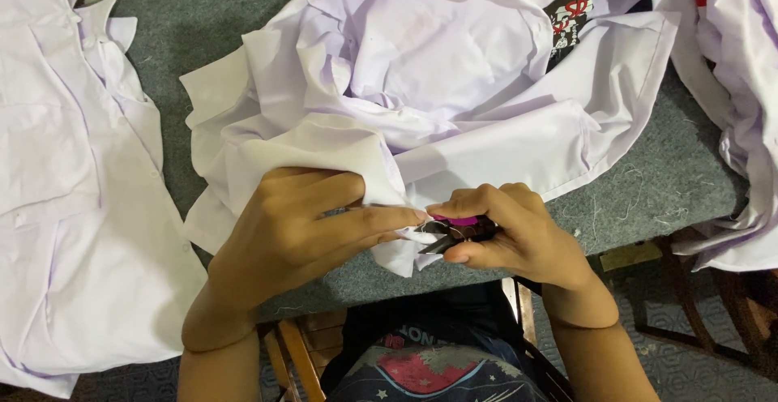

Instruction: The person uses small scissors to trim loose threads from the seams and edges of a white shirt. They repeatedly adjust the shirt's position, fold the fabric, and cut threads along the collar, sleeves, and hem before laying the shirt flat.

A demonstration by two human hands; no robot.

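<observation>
White shirt (454, 118) being heaped on the grey tabletop (648, 191), its corner being pinched by the left hand (300, 232), grip closed on fabric, pink-handled thread snips (455, 230) being squeezed in the right hand (510, 228), blades at the corner

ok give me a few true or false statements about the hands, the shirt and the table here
1. The left hand pinches an edge of the white shirt. True.
2. The right hand holds a small thread cutter with a pink part. True.
3. The table has a bare wooden top. False: it is covered in grey felt-like cloth.
4. The right hand is empty. False: it grips the cutter.
5. Another pale shirt lies flat at the left. True.
</observation>
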